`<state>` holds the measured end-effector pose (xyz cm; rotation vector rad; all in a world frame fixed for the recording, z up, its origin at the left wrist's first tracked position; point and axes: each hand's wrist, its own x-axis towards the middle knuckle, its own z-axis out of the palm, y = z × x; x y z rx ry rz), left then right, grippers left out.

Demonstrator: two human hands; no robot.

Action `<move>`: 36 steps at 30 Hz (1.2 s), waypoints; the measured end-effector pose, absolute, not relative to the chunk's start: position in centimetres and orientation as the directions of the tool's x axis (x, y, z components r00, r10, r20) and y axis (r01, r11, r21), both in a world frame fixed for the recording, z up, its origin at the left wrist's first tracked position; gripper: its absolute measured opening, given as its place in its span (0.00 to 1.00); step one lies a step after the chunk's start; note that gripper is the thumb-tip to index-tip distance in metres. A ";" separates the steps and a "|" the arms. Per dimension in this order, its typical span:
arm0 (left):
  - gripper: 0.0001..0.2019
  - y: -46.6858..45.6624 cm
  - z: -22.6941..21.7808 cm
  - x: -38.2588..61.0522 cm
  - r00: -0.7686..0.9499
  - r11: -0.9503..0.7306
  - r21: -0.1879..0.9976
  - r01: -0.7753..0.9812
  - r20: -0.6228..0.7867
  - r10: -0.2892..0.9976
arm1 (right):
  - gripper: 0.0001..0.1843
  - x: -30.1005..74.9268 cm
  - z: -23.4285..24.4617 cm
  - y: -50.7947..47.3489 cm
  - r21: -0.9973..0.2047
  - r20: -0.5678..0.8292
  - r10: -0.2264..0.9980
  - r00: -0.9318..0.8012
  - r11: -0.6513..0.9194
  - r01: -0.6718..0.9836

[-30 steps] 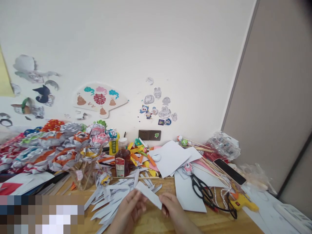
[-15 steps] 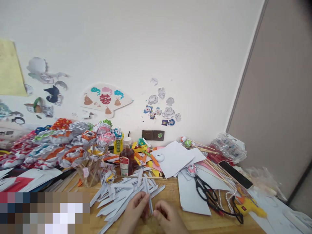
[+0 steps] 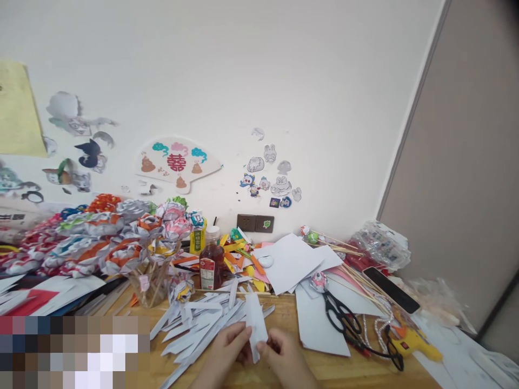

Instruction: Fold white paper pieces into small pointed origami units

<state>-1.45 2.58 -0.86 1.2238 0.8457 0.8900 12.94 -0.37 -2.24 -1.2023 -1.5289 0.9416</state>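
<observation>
A folded strip of white paper stands up between my two hands at the front of the wooden table. My left hand pinches its left edge, thumb on the near face. On the other edge, my right hand has its thumb and fingers closed on the lower part of the strip. Just left of and behind my hands lies a loose pile of white paper strips. A larger white sheet is to the right of my right hand.
Black-handled scissors, a yellow glue gun and a phone lie at the right. A bottle of reddish liquid stands behind the strips. Many crumpled paper flowers are heaped at the left.
The paper strip has turned from nearly edge-on to show its broad face. My right hand has moved slightly in and now grips its right edge.
</observation>
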 end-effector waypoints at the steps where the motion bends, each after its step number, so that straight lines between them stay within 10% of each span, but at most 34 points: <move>1: 0.21 2.5 -0.8 -1.5 0.426 0.119 0.987 -0.107 -0.063 0.903 | 0.20 13.0 -2.2 -0.3 -0.949 0.201 0.976 -0.088 0.216 0.230; 36: 0.18 0.6 -1.2 0.0 0.499 -0.017 0.995 -0.102 0.066 0.864 | 0.25 14.0 -2.7 0.2 -0.988 0.119 0.975 -0.190 0.135 0.075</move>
